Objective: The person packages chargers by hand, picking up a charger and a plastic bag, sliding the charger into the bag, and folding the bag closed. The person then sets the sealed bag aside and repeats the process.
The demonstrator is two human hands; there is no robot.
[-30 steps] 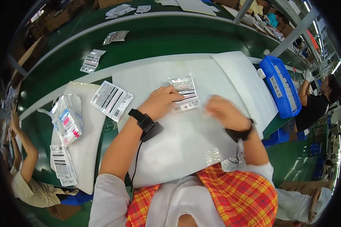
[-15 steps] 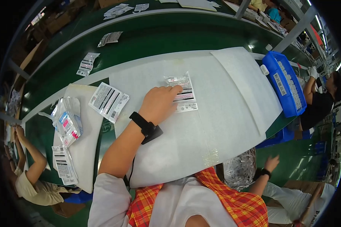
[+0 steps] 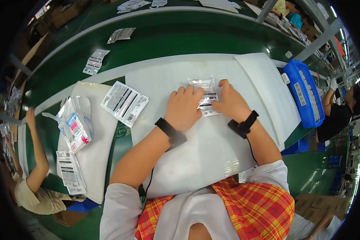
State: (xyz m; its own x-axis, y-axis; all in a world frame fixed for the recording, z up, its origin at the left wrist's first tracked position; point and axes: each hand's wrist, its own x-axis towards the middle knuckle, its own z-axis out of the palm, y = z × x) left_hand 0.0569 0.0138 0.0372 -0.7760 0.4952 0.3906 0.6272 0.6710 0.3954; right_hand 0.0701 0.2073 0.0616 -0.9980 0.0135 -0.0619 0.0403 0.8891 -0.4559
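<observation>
A flat silvery printed packet (image 3: 207, 93) lies on the white sheet (image 3: 204, 148) in front of me. At its left edge, my left hand (image 3: 184, 107) rests with spread fingers, the fingertips on the packet. My right hand (image 3: 233, 101) is at the packet's right edge, fingers apart and slightly curled, thumb near its lower right corner. Neither hand has closed around it. Another printed packet (image 3: 125, 104) lies tilted on the left of the sheet, beyond my left forearm.
Left, a clear bag of packets (image 3: 77, 126) and a small packet stack (image 3: 71, 172) lie on a white board (image 3: 98, 160). Two packets (image 3: 95, 62) lie on the green conveyor. Right stands a blue bin (image 3: 304, 94) of small white pieces. A co-worker's raised arm (image 3: 38, 148) is at left.
My right hand has come from the lower right to the packet's right side. The left hand stays at the packet, its fingers now spread more. The co-worker at left has raised an arm.
</observation>
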